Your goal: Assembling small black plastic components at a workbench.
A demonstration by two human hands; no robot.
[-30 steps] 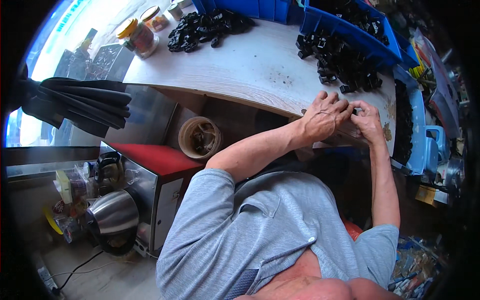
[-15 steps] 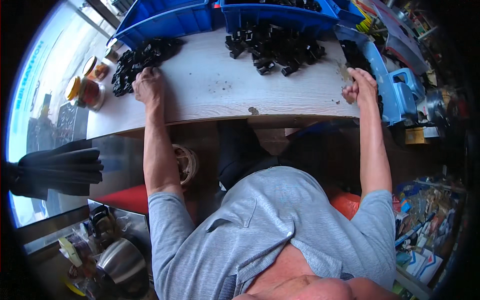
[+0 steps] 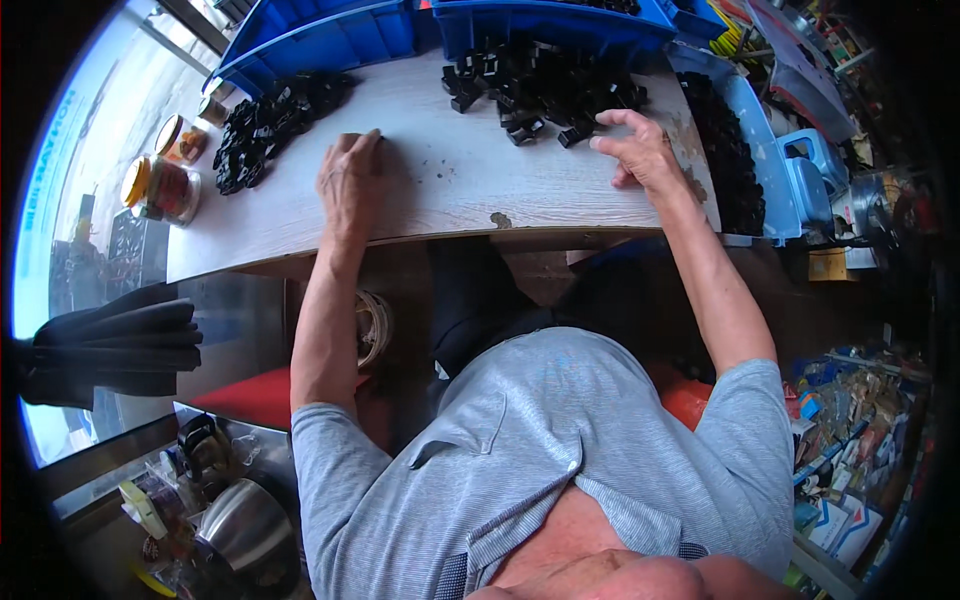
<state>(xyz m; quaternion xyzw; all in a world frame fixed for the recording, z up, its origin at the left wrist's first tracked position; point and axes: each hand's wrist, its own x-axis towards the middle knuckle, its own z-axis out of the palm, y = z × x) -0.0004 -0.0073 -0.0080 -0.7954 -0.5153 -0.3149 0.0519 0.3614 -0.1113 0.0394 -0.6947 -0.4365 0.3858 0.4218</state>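
Note:
My left hand (image 3: 349, 180) is over the table, its fingers curled together. Whatever they hold, if anything, is hidden by the knuckles. To its left lies a pile of small black plastic parts (image 3: 245, 140). On the right, my right hand (image 3: 640, 155) has its thumb and forefinger spread, with nothing between them. Its fingertips are close to the near right edge of a second heap of black block-shaped parts (image 3: 540, 90). A light blue bin (image 3: 775, 165) with many black parts in it stands beyond the table's right edge.
Two blue crates, a left one (image 3: 330, 45) and a right one (image 3: 550, 30), line the back of the white table (image 3: 460, 190). Lidded jars (image 3: 165, 190) stand at the left edge. A light blue jug (image 3: 805, 185) is right of the bin. A kettle (image 3: 245, 525) sits lower left.
My left hand has left the left pile and moved right over the table. My right hand has moved left from the bin's edge toward the right heap, its fingers now spread.

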